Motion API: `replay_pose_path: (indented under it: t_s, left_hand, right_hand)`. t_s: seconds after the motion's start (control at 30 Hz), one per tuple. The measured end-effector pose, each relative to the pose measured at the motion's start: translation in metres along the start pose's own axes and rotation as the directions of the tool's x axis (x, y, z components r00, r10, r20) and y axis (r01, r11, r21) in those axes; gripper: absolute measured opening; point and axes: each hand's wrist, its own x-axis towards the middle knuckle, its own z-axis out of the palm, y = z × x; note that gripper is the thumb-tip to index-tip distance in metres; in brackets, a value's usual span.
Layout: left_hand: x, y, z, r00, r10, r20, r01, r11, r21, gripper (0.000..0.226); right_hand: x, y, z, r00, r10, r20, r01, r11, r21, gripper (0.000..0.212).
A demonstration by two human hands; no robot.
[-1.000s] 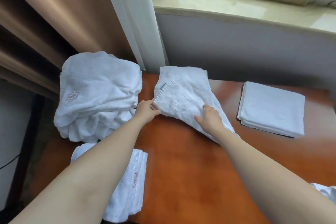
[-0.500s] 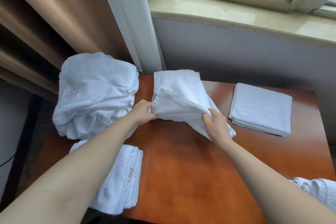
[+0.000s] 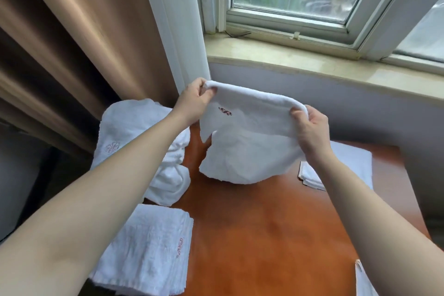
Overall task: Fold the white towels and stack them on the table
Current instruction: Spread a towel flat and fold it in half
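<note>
Holding the white towel [image 3: 249,142] aloft over the desk [image 3: 264,235], we note the left hand [image 3: 193,101] and right hand [image 3: 310,125] each pinching a top corner. We advise keeping that edge taut and level before lowering it flat.

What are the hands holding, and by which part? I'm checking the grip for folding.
Both hands hold one white towel by its top folded edge: left hand at the left end, right hand at the right.
</note>
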Motion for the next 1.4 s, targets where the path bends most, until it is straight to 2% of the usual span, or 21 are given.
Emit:
replay_pose_path:
  t_s: [0.07,0.1,0.2,0.27,0.33,0.4,0.5,0.6,0.67,0.7,0.77,0.83,0.9,1.0,1.07,1.13,1.2,1.27,1.3,1.33,1.4]
  left_hand:
    - [0.011,0.026,-0.011,0.997,0.071,-0.018,-0.069,0.994,0.09,0.018]
    - [0.019,0.04,-0.015,0.994,0.101,-0.03,-0.098,0.991,0.086,0.017]
    - [0.044,0.081,-0.016,0.985,0.149,-0.088,-0.153,0.988,-0.035,0.018]
    - [0.061,0.093,-0.001,0.989,0.143,-0.047,-0.146,0.988,-0.048,0.018]
    - [0.071,0.081,0.024,0.997,0.042,0.061,-0.047,0.995,0.088,0.032]
    - [0.062,0.049,0.049,0.989,-0.102,0.107,0.079,0.976,0.202,0.045]
    - [0.02,-0.023,0.078,0.964,-0.249,0.096,0.221,0.947,0.235,0.039]
    - [-0.035,-0.093,0.095,0.878,-0.457,0.141,0.382,0.847,0.37,0.057]
    - [-0.062,-0.126,0.099,0.814,-0.565,0.137,0.445,0.757,0.478,0.075]
    - [-0.07,-0.137,0.101,0.804,-0.588,0.088,0.472,0.722,0.505,0.079]
    - [-0.075,-0.15,0.103,0.771,-0.636,-0.022,0.581,0.69,0.432,0.085]
    - [-0.071,-0.155,0.107,0.676,-0.737,-0.017,0.721,0.656,0.225,0.094]
    - [-0.063,-0.159,0.111,0.606,-0.794,0.044,0.795,0.606,-0.016,0.093]
    - [-0.047,-0.17,0.112,0.574,-0.805,0.151,0.782,0.484,-0.392,0.061]
    - [-0.041,-0.174,0.112,0.595,-0.793,0.132,0.75,0.488,-0.447,0.04]
    - [-0.039,-0.17,0.111,0.648,-0.761,0.019,0.7,0.586,-0.408,0.028]
    - [-0.039,-0.154,0.107,0.735,-0.676,-0.052,0.628,0.708,-0.324,0.015]
    - [-0.034,-0.132,0.104,0.822,-0.568,0.019,0.557,0.798,-0.232,0.014]
    - [-0.028,-0.12,0.103,0.843,-0.533,0.068,0.533,0.812,-0.237,0.015]
    - [-0.018,-0.108,0.103,0.851,-0.513,0.115,0.521,0.793,-0.316,0.015]
    - [0.01,-0.081,0.104,0.863,-0.473,0.178,0.48,0.655,-0.583,0.02]
  right_hand:
    - [0.003,-0.019,-0.007,0.994,0.103,0.017,-0.105,0.99,0.096,0.034]
    - [0.006,-0.025,-0.011,0.979,0.202,0.037,-0.205,0.964,0.167,0.032]
    - [0.011,-0.029,-0.022,0.848,0.493,0.196,-0.53,0.773,0.349,0.022]
    - [0.016,-0.019,-0.023,0.793,0.568,0.221,-0.605,0.692,0.394,0.024]
    - [0.018,0.005,-0.021,0.744,0.647,0.164,-0.647,0.637,0.42,0.024]
    - [0.013,0.035,-0.021,0.668,0.736,0.111,-0.707,0.582,0.403,0.027]
    - [-0.005,0.091,-0.023,0.548,0.835,0.051,-0.79,0.496,0.361,0.025]
    - [-0.027,0.142,-0.027,0.475,0.873,0.108,-0.831,0.405,0.38,0.022]
    - [-0.04,0.163,-0.028,0.481,0.871,0.098,-0.832,0.418,0.365,0.018]
    - [-0.045,0.172,-0.028,0.503,0.862,0.067,-0.821,0.451,0.351,0.018]
    - [-0.051,0.186,-0.03,0.55,0.835,-0.014,-0.797,0.53,0.289,0.029]
    - [-0.055,0.193,-0.03,0.58,0.813,-0.054,-0.791,0.578,0.202,0.038]
    - [-0.057,0.198,-0.029,0.583,0.811,-0.05,-0.798,0.583,0.154,0.043]
    - [-0.057,0.207,-0.03,0.584,0.811,-0.039,-0.804,0.584,0.106,0.044]
    - [-0.057,0.212,-0.03,0.606,0.794,-0.055,-0.788,0.608,0.094,0.035]
    - [-0.059,0.213,-0.031,0.639,0.764,-0.089,-0.757,0.645,0.105,0.023]
    - [-0.059,0.208,-0.032,0.655,0.738,-0.165,-0.725,0.674,0.139,0.017]
    - [-0.052,0.201,-0.034,0.684,0.684,-0.253,-0.681,0.723,0.114,0.017]
    - [-0.047,0.197,-0.034,0.698,0.66,-0.28,-0.659,0.744,0.11,0.017]
    - [-0.04,0.192,-0.035,0.701,0.649,-0.295,-0.641,0.755,0.14,0.017]
    - [-0.026,0.183,-0.038,0.687,0.659,-0.307,-0.611,0.752,0.246,0.016]
